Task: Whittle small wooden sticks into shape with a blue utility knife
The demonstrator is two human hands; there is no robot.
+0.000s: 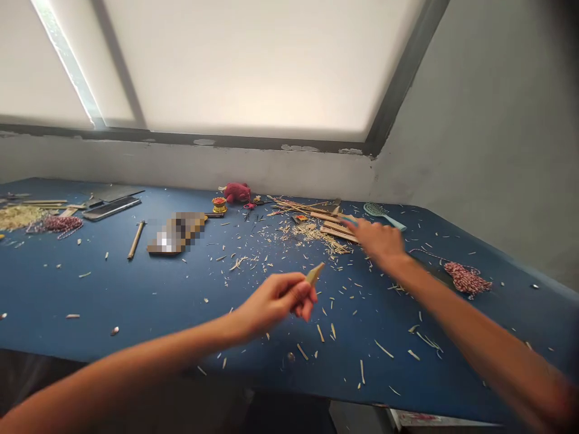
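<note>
My left hand [289,297] is closed around a short, pointed piece of pale wood [315,274], its tip sticking up and to the right above the table. Farther back on the right, my right hand [379,240] reaches to the pile of wooden strips. Its fingers are bent around a slim blue handle [349,222]; the hand is slightly blurred and hides the rest of the tool. Flat wooden strips [339,232] lie beside those fingers, with thin sticks [294,206] behind them. Curled wood shavings [332,241] are heaped just left of the right hand.
Shavings litter the blue table [181,313]. A pale green hairbrush [384,216] and red-white cord [467,279] lie right. A phone [178,235], wooden stick [136,240], dark tablet-like slab [112,208] and another cord bundle [63,224] lie left. A maroon plush [237,192] sits behind.
</note>
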